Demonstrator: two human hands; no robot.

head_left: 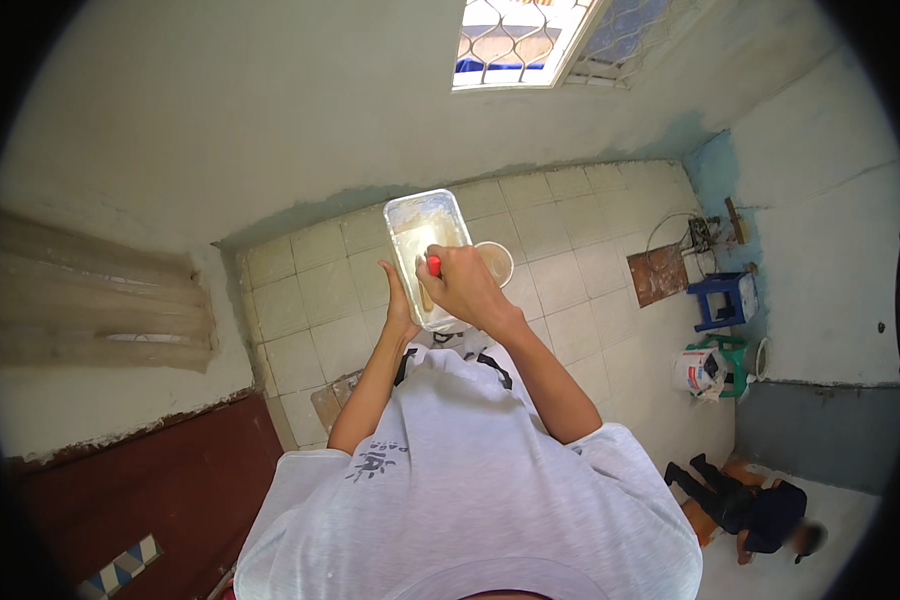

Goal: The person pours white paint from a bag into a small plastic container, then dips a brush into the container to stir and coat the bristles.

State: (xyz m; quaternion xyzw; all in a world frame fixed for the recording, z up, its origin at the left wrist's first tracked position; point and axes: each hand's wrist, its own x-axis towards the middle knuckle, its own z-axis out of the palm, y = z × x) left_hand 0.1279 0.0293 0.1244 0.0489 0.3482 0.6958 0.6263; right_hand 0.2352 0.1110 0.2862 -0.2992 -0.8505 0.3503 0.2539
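Observation:
A long white tray with pale paste inside is held out in front of my chest. My left hand grips its near left side, thumb up along the wall and the other fingers hidden beneath. Over the tray's near half, my right hand is closed around a tool with a red handle. The working end of that tool is mostly covered by my hand, so its kind is unclear. Just right of the tray, partly behind my right wrist, is a round tub with pale contents.
Pale floor tiles spread below. At right are a brown board, a blue stool, cables and a white bucket. Another person is at lower right. A barred window opens in the patchy wall ahead.

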